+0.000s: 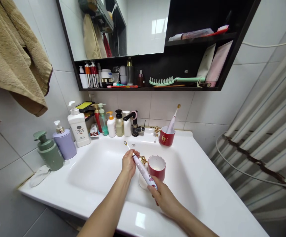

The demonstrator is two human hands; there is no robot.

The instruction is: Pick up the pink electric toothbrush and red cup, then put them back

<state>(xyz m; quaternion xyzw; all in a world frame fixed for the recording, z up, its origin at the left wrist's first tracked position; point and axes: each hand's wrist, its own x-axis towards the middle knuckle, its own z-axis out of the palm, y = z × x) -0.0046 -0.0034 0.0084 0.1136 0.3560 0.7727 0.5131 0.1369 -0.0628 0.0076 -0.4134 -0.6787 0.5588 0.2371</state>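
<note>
Two bare hands hold a pale, printed electric toothbrush [143, 170] at a slant above a white sink [97, 169], its small head pointing toward 11 o'clock. The right hand [164, 198] closes firmly around the lower end of the handle, while the left hand [130, 163] curls beside the neck; whether its fingers actually grip cannot be told from this angle.

Taking the toothbrush as the center of the dial, a red cup [157, 171] with a white interior stands in the basin at 3 o'clock, just beside the handle. A gold-colored ornament [143, 160] shows between the two, its base partly hidden. At 1 o'clock, on the sink's back ledge, a second red cup [166, 139] holds another electric toothbrush [172, 125], upright with a slight lean.

A black faucet [134, 126] rises at 12 o'clock. On the rim, a tall white pump bottle [80, 131] stands at 10 o'clock and a green pump bottle [50, 156] at 9, with a lavender pump bottle [65, 144] between them. Farther out, a tan towel [14, 56] hangs toward half past 10.
</note>
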